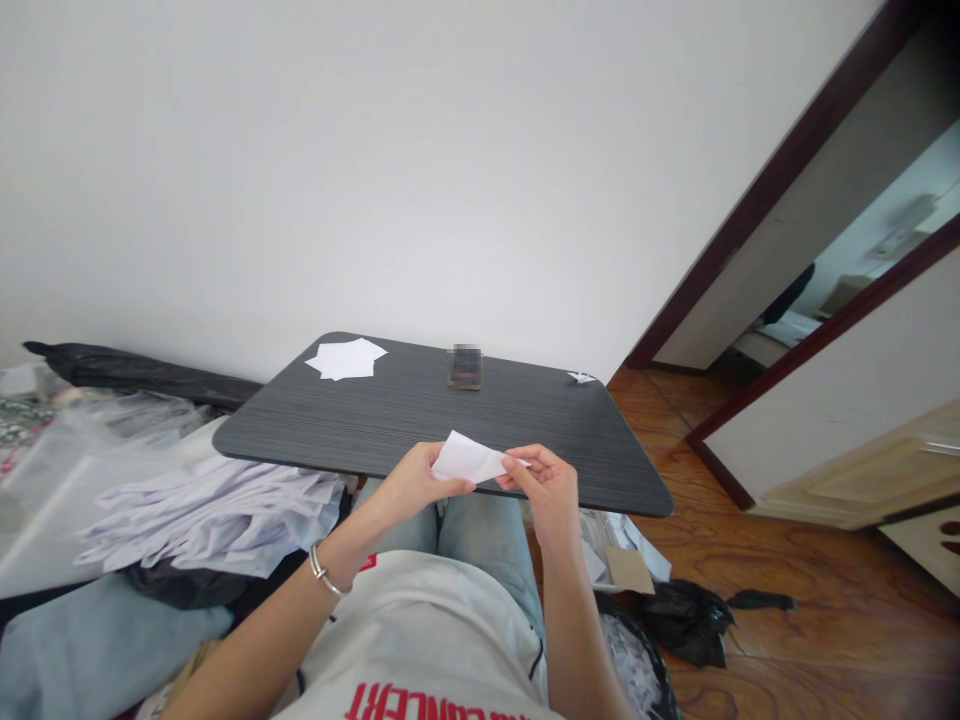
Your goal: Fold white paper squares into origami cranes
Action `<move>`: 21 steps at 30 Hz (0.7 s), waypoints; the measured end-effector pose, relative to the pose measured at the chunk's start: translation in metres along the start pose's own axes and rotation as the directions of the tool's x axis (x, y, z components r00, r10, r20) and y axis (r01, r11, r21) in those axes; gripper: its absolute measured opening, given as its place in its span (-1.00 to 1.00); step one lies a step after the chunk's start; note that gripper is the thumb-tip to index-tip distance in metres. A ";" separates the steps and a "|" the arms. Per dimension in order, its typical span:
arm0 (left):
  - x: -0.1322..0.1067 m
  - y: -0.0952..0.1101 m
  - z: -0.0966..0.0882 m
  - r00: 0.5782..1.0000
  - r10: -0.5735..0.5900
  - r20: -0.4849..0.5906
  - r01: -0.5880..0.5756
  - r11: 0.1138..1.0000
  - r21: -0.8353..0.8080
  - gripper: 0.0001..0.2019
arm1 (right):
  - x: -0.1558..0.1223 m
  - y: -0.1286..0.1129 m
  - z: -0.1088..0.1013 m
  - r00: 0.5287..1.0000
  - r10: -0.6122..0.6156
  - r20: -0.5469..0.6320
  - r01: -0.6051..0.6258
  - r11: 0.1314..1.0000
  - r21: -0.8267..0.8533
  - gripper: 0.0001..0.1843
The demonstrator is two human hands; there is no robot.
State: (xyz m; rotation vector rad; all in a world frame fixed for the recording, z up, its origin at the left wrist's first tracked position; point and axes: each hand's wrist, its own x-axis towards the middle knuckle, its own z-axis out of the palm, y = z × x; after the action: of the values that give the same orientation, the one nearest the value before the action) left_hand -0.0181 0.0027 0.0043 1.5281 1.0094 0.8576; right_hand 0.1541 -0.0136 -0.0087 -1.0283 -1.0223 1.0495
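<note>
A folded piece of white paper (pixel 469 459) is held between my two hands, just over the near edge of the dark table (pixel 360 420). My left hand (pixel 426 474) grips its left end, thumb in front and fingers behind. At the narrow right end, my right hand (pixel 541 482) pinches the paper between thumb and fingertips. Sheets of white paper (pixel 346 358) lie overlapped at the table's far left. A small folded white paper piece (pixel 581 378) rests near the far right corner.
A small dark, blurred object (pixel 466 368) is at the table's back middle. Piled white cloth (pixel 217 515) lies left of the table. On the wooden floor at right are a black plastic bag (pixel 686 620) and a bin of paper scraps (pixel 634 665). A white wall stands behind.
</note>
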 end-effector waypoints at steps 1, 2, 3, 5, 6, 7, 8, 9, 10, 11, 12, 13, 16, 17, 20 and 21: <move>0.000 0.000 0.000 1.000 0.000 0.007 0.000 1.000 -0.002 -0.70 | 0.000 0.000 0.000 1.000 -0.003 -0.003 0.003 1.000 -0.007 -0.79; 0.001 0.000 0.000 1.000 0.000 0.009 0.000 1.000 -0.005 -0.72 | 0.000 0.001 0.000 1.000 -0.006 -0.004 0.006 1.000 -0.017 -0.79; 0.001 0.000 0.000 1.000 -0.002 0.007 0.002 1.000 -0.011 -0.75 | 0.000 0.001 0.001 1.000 -0.008 -0.003 0.007 1.000 -0.026 -0.78; 0.002 -0.001 0.001 1.000 -0.011 0.004 0.011 0.999 -0.046 -0.80 | 0.000 0.000 0.001 1.000 -0.008 0.002 0.009 0.999 -0.037 -0.77; 0.003 -0.002 0.002 1.000 -0.016 0.002 0.017 0.997 -0.072 -0.81 | 0.000 0.000 0.001 1.000 -0.009 0.004 0.009 0.999 -0.039 -0.77; 0.003 -0.003 0.003 1.000 -0.022 -0.001 0.022 0.995 -0.100 -0.82 | 0.000 0.000 0.002 1.000 -0.010 0.002 0.010 0.999 -0.038 -0.77; 0.004 -0.004 0.003 1.000 -0.025 -0.006 0.025 0.992 -0.125 -0.82 | 0.000 -0.001 0.002 1.000 -0.012 -0.003 0.012 0.999 -0.035 -0.77; 0.004 -0.005 0.004 1.000 -0.028 -0.014 0.025 0.990 -0.142 -0.82 | -0.001 -0.001 0.003 1.000 -0.012 -0.009 0.012 1.000 -0.029 -0.77; 0.004 -0.005 0.005 0.999 -0.029 -0.024 0.025 0.989 -0.147 -0.83 | -0.001 -0.001 0.003 1.000 -0.011 -0.016 0.010 1.000 -0.020 -0.77; 0.004 -0.005 0.005 0.999 -0.030 -0.036 0.025 0.989 -0.143 -0.84 | -0.001 -0.001 0.003 1.000 -0.006 -0.020 0.005 1.000 -0.008 -0.77; 0.004 -0.005 0.005 0.998 -0.032 -0.047 0.026 0.991 -0.134 -0.84 | -0.001 -0.001 0.003 1.000 0.003 -0.021 -0.002 1.000 0.006 -0.77; 0.004 -0.004 0.005 0.998 -0.033 -0.058 0.026 0.992 -0.125 -0.85 | 0.000 0.000 0.002 1.000 0.013 -0.018 -0.013 1.000 0.021 -0.76; 0.003 -0.002 0.005 0.996 -0.034 -0.078 0.024 0.993 -0.116 -0.86 | 0.001 0.000 0.001 0.999 0.047 0.000 -0.047 0.997 0.066 -0.75; 0.003 -0.002 0.005 0.996 -0.034 -0.078 0.024 0.993 -0.118 -0.86 | 0.001 0.001 0.000 0.998 0.056 0.003 -0.056 0.995 0.077 -0.75; 0.002 -0.002 0.006 0.996 -0.032 -0.082 0.022 0.993 -0.119 -0.87 | 0.002 0.001 -0.001 0.998 0.065 -0.005 -0.064 0.993 0.095 -0.79; 0.003 -0.002 0.006 0.996 -0.031 -0.085 0.021 0.993 -0.116 -0.87 | 0.002 0.001 -0.001 0.998 0.062 -0.013 -0.060 0.993 0.097 -0.81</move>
State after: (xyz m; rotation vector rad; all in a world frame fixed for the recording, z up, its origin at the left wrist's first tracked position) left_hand -0.0115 0.0028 0.0009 1.3879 1.0218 0.9544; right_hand 0.1553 -0.0115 -0.0096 -0.9927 -0.9234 1.1285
